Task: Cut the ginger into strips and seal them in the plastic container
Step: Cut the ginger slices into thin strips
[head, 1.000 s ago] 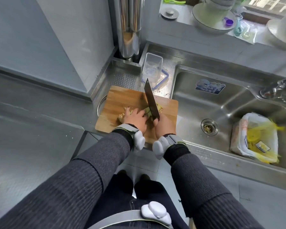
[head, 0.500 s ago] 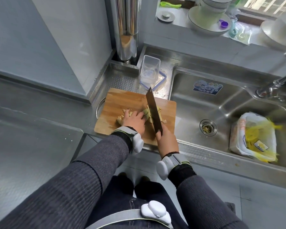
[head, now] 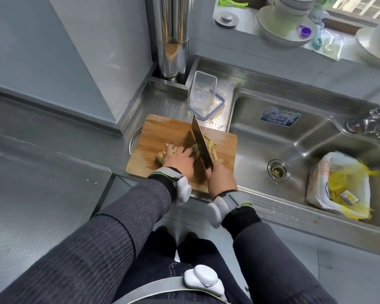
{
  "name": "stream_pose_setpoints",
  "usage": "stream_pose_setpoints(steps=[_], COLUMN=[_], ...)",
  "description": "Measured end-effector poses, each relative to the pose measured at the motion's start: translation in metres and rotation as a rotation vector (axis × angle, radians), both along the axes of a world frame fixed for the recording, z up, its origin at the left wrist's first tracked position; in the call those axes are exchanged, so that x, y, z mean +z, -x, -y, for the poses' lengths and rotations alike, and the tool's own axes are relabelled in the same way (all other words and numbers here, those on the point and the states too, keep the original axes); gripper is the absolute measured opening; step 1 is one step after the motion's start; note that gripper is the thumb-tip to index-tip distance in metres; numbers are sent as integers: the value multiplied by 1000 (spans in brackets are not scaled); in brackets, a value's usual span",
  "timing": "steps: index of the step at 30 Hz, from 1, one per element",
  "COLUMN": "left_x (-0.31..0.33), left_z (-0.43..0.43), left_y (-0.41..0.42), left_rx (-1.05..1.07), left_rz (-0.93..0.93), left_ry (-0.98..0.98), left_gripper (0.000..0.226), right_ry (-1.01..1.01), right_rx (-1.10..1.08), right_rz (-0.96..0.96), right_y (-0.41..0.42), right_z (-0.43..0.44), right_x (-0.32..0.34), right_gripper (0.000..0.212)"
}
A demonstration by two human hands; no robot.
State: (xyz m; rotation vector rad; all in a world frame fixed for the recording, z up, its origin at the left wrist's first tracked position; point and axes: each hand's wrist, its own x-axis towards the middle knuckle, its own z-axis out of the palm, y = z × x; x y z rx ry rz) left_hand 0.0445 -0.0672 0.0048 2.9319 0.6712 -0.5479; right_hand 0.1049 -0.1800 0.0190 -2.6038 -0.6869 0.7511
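A wooden cutting board (head: 160,132) lies on the steel counter left of the sink. Pale ginger (head: 162,155) sits on it, mostly covered by my left hand (head: 179,157), which holds it down with curled fingers. My right hand (head: 221,178) grips the handle of a cleaver (head: 201,143), its blade standing on edge right beside my left fingers. Cut ginger strips (head: 211,147) lie to the blade's right. Behind the board, a clear plastic container (head: 203,91) stands on its blue-rimmed lid (head: 219,106).
A steel sink (head: 305,150) lies to the right, with a drain strainer (head: 278,170) and a bag-lined bin (head: 338,183) of yellow scraps. A steel pipe (head: 173,36) rises behind the board. Bowls (head: 285,25) stand on the back ledge. A faucet (head: 369,119) is at far right.
My right hand drew the cleaver back toward me and then pushed it forward again. My left hand stayed on the ginger. More strips show to the blade's right.
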Motion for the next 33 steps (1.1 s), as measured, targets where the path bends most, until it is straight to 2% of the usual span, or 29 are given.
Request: stream_pose_setpoints(steps=[5, 15, 24, 33], left_x=[3, 5, 4, 4], left_z=[-1, 0, 0, 2], left_y=[-2, -1, 0, 1], left_rx=[12, 2, 16, 33], left_rz=[-17, -21, -26, -8], left_ry=[23, 16, 26, 30], left_gripper=[43, 44, 46, 43], right_ry=[-5, -107, -27, 1], right_rx=[2, 39, 51, 41], right_rz=[-15, 46, 55, 2], right_y=[-13, 9, 10, -15], right_z=[-27, 21, 20, -31], right_x=[3, -9, -8, -3], right_gripper=[28, 28, 26, 25])
